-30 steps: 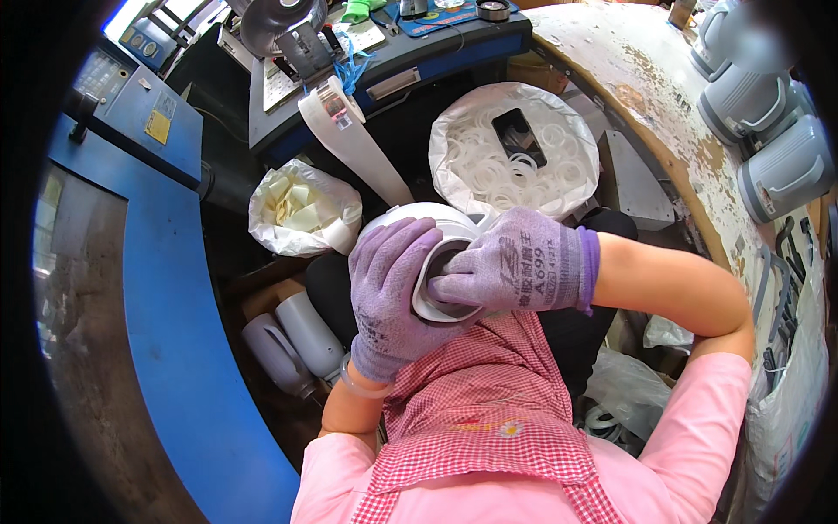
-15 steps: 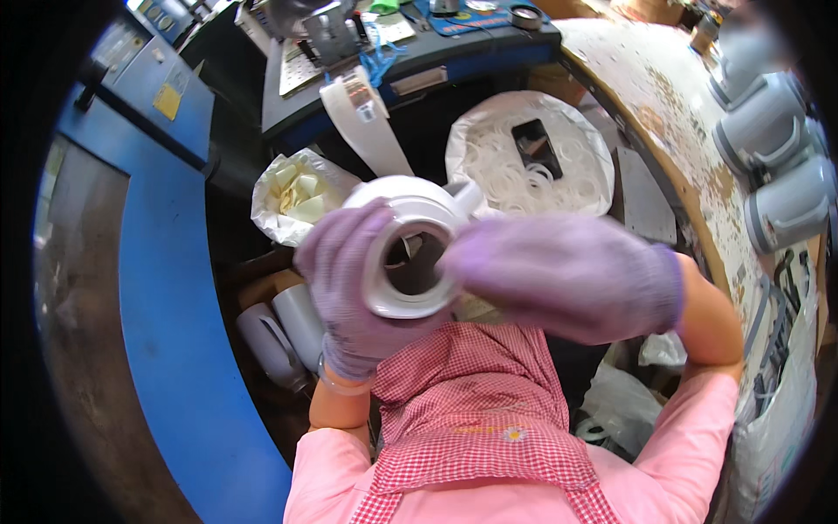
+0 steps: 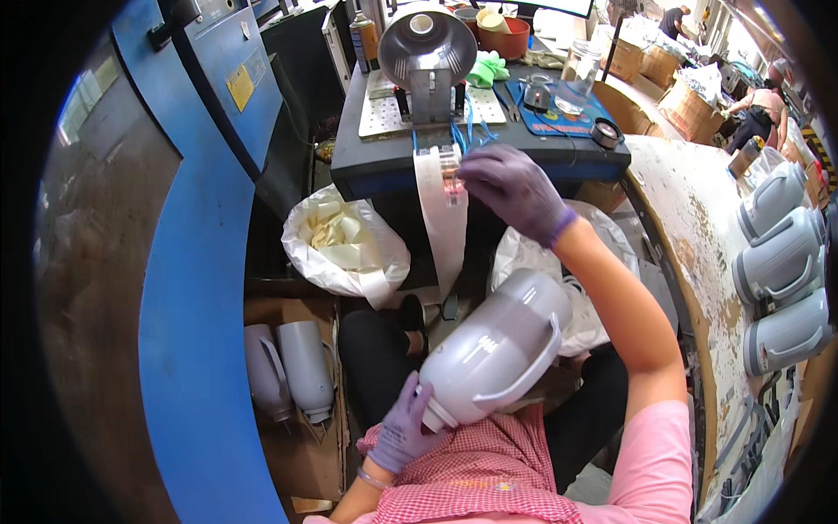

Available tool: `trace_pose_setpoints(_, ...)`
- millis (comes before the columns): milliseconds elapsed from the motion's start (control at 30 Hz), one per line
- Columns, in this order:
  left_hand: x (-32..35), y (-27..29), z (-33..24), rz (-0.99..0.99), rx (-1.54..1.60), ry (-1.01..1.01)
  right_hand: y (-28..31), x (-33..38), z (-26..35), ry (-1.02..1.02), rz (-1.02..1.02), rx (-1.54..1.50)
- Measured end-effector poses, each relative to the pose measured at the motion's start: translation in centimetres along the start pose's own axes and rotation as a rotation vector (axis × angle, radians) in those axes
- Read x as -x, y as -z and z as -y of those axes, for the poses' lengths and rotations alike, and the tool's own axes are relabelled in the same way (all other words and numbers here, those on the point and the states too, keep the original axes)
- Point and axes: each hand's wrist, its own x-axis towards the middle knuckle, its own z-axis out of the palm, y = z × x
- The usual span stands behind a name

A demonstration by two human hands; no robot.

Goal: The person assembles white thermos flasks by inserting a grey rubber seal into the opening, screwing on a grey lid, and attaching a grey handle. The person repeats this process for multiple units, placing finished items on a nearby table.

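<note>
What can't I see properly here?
In the head view:
Inside the grey jug: its wall and the left hand hide it.
Whether the right hand grips the label strip: its fingers hide that.
Much inside the right white bag: behind jug and right arm.
Screen: cut off by upper edge.

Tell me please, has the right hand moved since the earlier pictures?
Yes: the right hand moved forward, toward the dark desk, and is now beside the white label strip.

Dark desk (image 3: 371, 159); worn white tabletop (image 3: 665, 188); blue panel (image 3: 196, 314)
</note>
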Motion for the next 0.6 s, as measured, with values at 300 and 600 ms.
trace_pose_setpoints(300, -0.1, -2.4, 1.3, -0.053, 0.170, 0.069, -0.6, -6.8, -5.2, -0.286, 0.405, -0.013)
trace_pose_setpoints(600, 0.5, -4.5, 0.6, 0.126, 0.321, 0.247, 7.3, 13.6, 8.0, -0.667, -0.621, -0.305)
